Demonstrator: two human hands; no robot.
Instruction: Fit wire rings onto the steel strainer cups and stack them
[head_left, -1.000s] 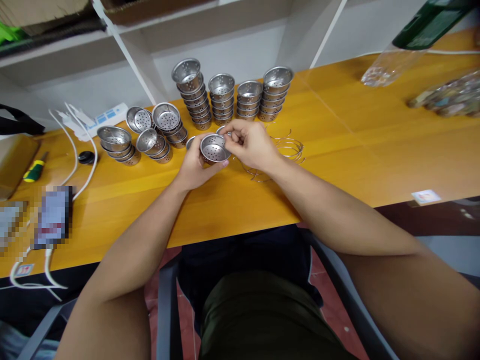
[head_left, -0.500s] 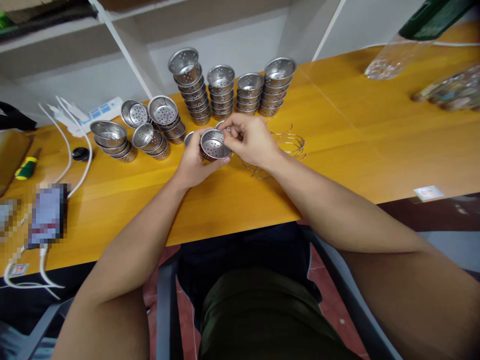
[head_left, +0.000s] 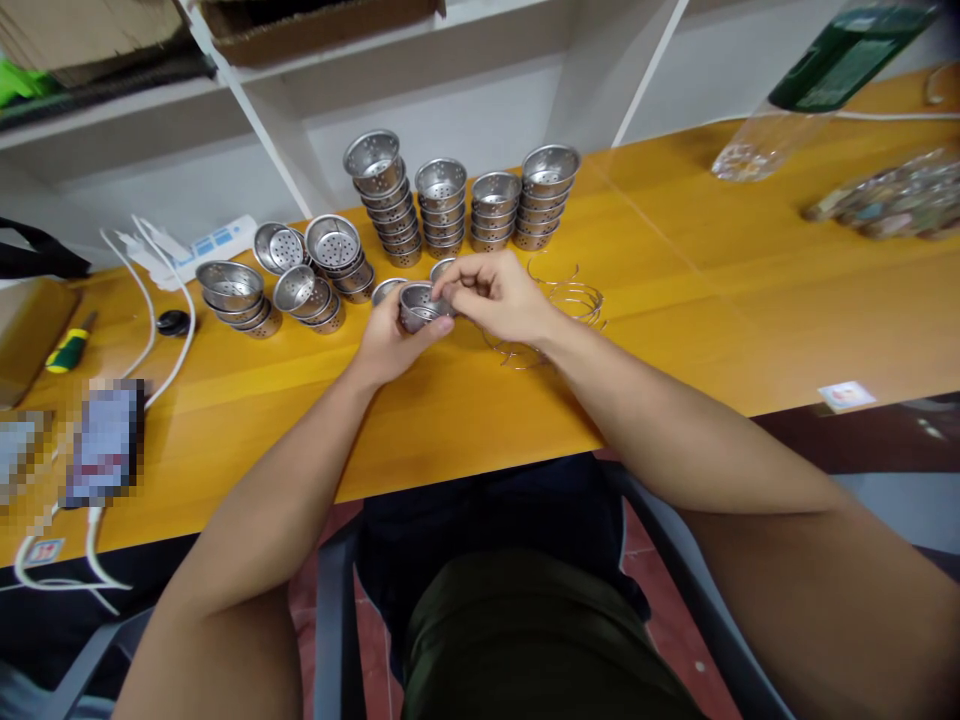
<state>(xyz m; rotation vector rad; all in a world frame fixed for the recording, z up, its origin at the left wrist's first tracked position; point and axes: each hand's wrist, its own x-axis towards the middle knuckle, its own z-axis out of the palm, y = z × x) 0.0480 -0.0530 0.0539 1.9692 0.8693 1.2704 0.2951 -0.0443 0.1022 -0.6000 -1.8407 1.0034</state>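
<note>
My left hand (head_left: 390,340) grips a small perforated steel cup (head_left: 417,304) just above the orange table (head_left: 712,290). My right hand (head_left: 499,296) is closed in a pinch at the cup's right rim; what its fingertips hold is too small to see. Two more loose cups (head_left: 442,268) lie right behind my hands. A heap of thin wire rings (head_left: 574,298) lies just right of my right hand.
Several tall stacks of the same cups (head_left: 442,205) stand at the back, with lower stacks (head_left: 300,270) to the left. White cables (head_left: 142,330), a screwdriver (head_left: 67,345) and a power strip (head_left: 202,240) lie far left. A plastic bottle (head_left: 795,100) and bagged items (head_left: 892,200) are far right.
Both hands have lowered the cup toward the table and tipped it flatter, so less of its perforated inside shows. My right fingers stay at its rim.
</note>
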